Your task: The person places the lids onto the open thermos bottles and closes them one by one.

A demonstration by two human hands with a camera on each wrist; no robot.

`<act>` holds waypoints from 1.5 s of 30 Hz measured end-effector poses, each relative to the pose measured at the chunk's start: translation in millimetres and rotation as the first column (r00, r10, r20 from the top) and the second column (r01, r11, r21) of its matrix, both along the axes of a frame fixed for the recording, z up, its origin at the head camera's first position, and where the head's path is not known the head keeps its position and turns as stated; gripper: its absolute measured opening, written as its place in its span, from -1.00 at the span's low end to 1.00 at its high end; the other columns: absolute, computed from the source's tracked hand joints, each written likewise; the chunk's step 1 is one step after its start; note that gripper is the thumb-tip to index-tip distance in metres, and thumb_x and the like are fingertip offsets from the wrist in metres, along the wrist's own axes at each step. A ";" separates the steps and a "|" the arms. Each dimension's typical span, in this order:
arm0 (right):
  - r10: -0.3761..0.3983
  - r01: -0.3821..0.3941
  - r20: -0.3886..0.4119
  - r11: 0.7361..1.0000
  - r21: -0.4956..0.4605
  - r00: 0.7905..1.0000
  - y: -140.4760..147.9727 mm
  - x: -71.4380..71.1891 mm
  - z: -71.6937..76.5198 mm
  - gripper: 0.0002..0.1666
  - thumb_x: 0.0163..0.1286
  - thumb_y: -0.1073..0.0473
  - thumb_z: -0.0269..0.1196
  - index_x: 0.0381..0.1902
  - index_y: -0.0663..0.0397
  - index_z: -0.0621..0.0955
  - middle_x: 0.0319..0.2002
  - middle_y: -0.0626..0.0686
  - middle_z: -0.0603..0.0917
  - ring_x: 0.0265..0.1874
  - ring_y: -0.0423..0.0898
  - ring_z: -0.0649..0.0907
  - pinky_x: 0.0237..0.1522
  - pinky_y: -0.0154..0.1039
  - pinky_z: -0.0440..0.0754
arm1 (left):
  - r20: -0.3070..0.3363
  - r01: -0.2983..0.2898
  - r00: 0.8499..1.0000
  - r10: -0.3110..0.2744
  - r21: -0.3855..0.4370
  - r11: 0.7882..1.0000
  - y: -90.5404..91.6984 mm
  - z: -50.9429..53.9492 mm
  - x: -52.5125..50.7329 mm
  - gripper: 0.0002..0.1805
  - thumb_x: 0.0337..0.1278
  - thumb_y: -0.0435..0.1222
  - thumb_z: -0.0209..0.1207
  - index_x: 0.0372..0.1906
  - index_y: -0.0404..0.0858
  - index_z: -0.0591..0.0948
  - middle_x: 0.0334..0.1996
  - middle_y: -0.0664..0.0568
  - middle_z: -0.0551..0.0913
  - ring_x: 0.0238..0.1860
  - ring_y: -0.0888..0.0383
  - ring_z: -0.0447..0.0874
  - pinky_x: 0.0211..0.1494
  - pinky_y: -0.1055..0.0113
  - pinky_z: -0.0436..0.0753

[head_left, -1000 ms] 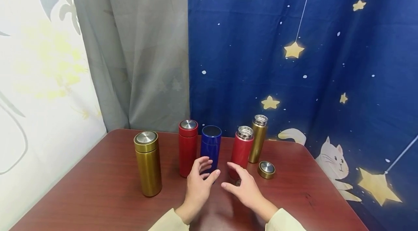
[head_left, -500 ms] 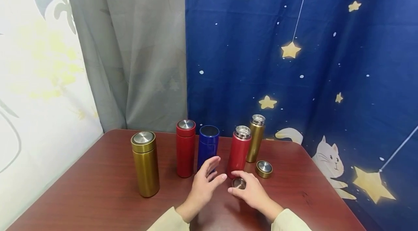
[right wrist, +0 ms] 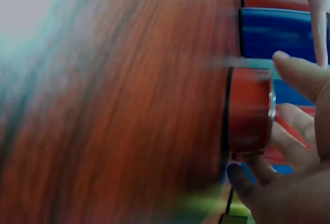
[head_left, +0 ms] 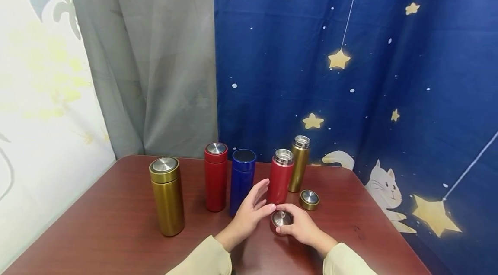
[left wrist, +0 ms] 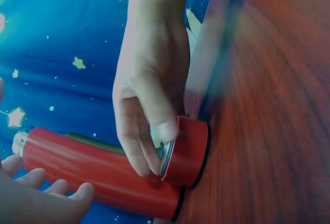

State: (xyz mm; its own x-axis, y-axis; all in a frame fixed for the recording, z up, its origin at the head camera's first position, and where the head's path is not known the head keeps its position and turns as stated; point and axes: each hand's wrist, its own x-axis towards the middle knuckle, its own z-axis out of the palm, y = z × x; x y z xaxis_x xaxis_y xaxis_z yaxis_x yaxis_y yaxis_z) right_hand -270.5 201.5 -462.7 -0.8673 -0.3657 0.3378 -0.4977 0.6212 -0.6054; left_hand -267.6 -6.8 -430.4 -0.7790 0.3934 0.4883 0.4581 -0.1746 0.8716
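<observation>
Low on the table stands a red lid with a steel top, in front of an uncapped red bottle. My right hand is around the lid with curved fingers; in the right wrist view the thumb of my right hand stands just off the red lid, its fingers close along the other side. My left hand is open between a blue bottle and the red one. In the left wrist view the left fingers spread in front of the uncapped red bottle.
Capped gold and red bottles stand at left. Behind the uncapped red bottle is an uncapped gold bottle, with a gold lid at its right. Curtains hang behind the table.
My right hand has come down around the red lid, its thumb and fingers nearer it. My left hand has moved right, from before the blue bottle towards the uncapped red one. The view has shifted slightly right.
</observation>
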 end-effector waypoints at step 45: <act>0.146 -0.147 0.142 0.989 -0.003 0.979 26.5 0.1 0.9 -0.22 -0.06 0.10 0.55 0.14 0.08 0.48 -0.03 -0.06 0.60 -0.05 -0.11 0.58 0.01 -0.24 0.54 | 0.182 -0.228 0.953 0.244 -0.102 0.968 51.5 -19.0 -77.6 -0.08 0.06 -0.14 0.37 0.49 -0.16 0.15 0.37 -0.14 0.34 0.34 -0.10 0.31 0.34 -0.11 0.29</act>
